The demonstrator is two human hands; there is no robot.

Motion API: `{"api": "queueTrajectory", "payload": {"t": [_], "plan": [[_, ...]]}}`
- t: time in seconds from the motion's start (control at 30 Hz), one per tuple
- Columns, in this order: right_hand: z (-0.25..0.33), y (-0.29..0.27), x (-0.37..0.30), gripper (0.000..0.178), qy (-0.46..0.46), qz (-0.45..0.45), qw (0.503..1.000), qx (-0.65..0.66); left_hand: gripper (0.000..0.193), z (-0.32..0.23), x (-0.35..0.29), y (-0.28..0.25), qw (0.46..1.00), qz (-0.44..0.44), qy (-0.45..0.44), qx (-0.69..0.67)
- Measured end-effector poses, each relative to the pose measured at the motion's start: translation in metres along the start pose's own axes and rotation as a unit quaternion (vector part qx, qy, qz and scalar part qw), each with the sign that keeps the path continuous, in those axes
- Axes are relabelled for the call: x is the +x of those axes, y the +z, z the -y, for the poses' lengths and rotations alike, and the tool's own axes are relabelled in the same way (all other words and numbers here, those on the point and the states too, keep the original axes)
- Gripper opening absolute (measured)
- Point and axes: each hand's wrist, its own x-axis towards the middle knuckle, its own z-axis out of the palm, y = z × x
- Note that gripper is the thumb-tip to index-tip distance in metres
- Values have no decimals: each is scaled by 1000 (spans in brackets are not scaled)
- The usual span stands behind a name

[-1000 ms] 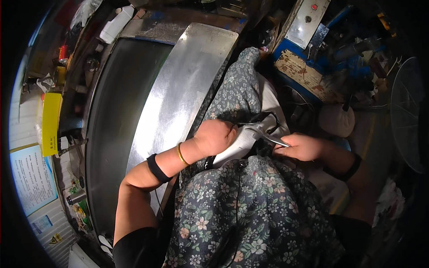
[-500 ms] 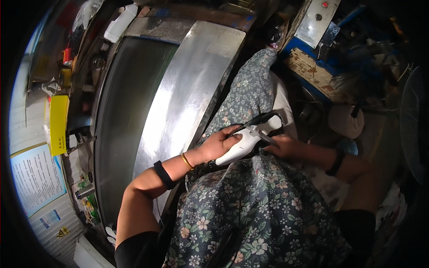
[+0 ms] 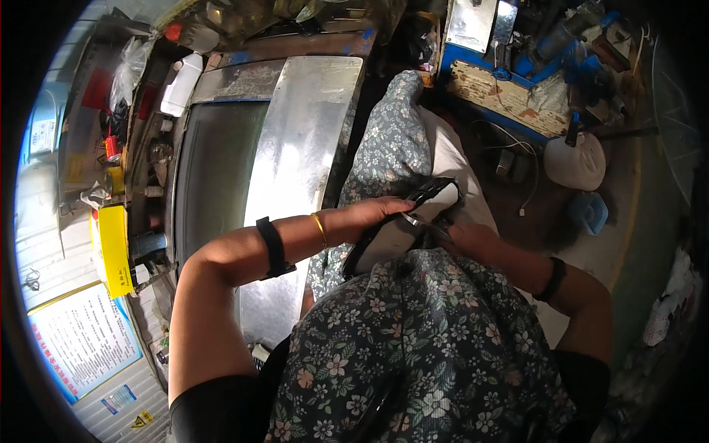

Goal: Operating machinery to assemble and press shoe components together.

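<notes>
- the left hand (image 3: 378, 211) grasps the upper-left edge of a black-and-white piece (image 3: 391, 238), which lies tilted over the lap.
- the right hand (image 3: 471, 238), in shadow, is closed around a metal tool (image 3: 415, 219); its bright end is near the left fingertips.
- a floral apron (image 3: 428, 332) covers the lap; a shiny metal panel (image 3: 292, 140) stands to the left.

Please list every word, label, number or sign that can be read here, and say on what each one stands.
White poster with blue border: red heading, not copied here; smaller lines unreadable.
Yellow box: dark print, too small.
Blue-and-white sticker: too small.
Yellow sign: too small.
Light-blue item, upper left: white label, too small.
Held black-and-white item: no lettering visible.
</notes>
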Motion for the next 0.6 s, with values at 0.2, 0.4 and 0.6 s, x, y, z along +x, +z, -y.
{"api": "queueTrajectory", "payload": {"t": [0.2, 0.4, 0.6], "plan": [[-4, -34, -24, 34, -27, 51, 997, 58, 65, 2, 10, 0, 969, -46, 70, 232], [10, -68, -29, 29, -29, 87, 986, 140, 61, -1, 9, 4, 948, -57, 59, 309], [3, -74, -50, 26, -189, -100, 967, 138, 66, -3, 9, -12, 918, -80, 47, 385]]}}
